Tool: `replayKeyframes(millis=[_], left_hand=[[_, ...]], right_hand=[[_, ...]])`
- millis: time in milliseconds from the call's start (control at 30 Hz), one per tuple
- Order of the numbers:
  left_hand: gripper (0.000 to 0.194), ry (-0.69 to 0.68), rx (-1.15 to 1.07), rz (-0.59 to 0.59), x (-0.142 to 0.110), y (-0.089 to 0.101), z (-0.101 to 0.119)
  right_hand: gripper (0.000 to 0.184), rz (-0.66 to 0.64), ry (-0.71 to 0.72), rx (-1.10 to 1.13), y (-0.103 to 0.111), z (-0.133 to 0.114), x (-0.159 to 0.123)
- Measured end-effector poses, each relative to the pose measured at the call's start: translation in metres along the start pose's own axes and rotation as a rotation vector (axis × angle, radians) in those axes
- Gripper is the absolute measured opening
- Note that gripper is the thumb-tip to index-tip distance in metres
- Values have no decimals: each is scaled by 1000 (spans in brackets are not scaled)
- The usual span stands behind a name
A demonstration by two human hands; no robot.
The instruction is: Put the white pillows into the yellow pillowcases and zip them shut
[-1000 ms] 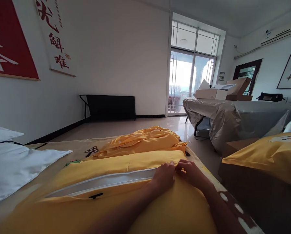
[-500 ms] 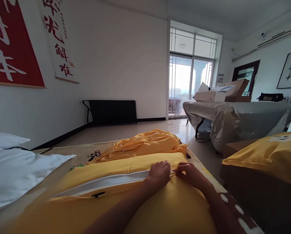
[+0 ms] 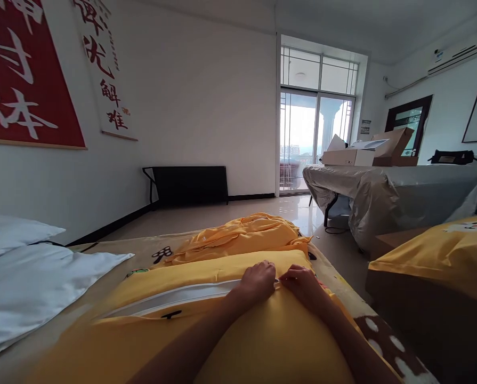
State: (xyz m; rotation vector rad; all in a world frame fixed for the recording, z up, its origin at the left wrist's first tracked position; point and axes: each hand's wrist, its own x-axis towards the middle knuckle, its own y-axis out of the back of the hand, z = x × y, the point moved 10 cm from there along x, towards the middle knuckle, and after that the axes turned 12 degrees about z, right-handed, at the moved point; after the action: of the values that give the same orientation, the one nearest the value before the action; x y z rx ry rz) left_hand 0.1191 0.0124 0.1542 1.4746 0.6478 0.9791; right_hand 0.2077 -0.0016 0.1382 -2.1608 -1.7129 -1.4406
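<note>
A yellow pillowcase (image 3: 150,346) lies in front of me, filled out, with a long zip opening across its upper side. Through the gap shows a white pillow (image 3: 182,294) inside. Near the right end of the opening, my left hand (image 3: 258,281) is closed on the pillowcase edges. Just to its right, my right hand (image 3: 305,285) pinches the seam with thumb and forefinger. The zip pull, if it is between those fingers, is hidden. Beyond the pillowcase lies a crumpled heap of orange-yellow cloth (image 3: 246,234).
White pillows (image 3: 46,288) lie at left on the patterned blanket (image 3: 334,277). At right, another yellow pillow (image 3: 442,256) rests on a brown box (image 3: 414,314). Farther off stand a plastic-covered table (image 3: 382,192) with boxes and a black folded panel (image 3: 190,184) by the wall.
Both hands have shifted slightly left along the opening, my right fingertips now closer to my left hand. The camera view has turned a little to the left.
</note>
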Motion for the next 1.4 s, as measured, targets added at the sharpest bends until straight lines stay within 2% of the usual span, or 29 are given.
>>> replayKeyframes(millis=[200, 400, 533, 700, 967, 1400], left_hand=[[27, 13, 27, -4, -7, 7, -19], [28, -32, 1, 3, -14, 3, -16], [29, -58, -52, 4, -15, -5, -14], [23, -64, -104, -6, -12, -6, -20], [27, -10, -56, 14, -12, 3, -35], [19, 26, 58, 83, -25, 27, -49]], right_hand=[[18, -9, 6, 8, -2, 0, -1], [18, 54, 139, -162, 8, -28, -4], [20, -59, 207, -139, -11, -43, -13], [21, -32, 244, -149, -19, -47, -16], [24, -2, 276, -30, -15, -53, -17], [24, -6, 271, -28, -12, -58, -16]])
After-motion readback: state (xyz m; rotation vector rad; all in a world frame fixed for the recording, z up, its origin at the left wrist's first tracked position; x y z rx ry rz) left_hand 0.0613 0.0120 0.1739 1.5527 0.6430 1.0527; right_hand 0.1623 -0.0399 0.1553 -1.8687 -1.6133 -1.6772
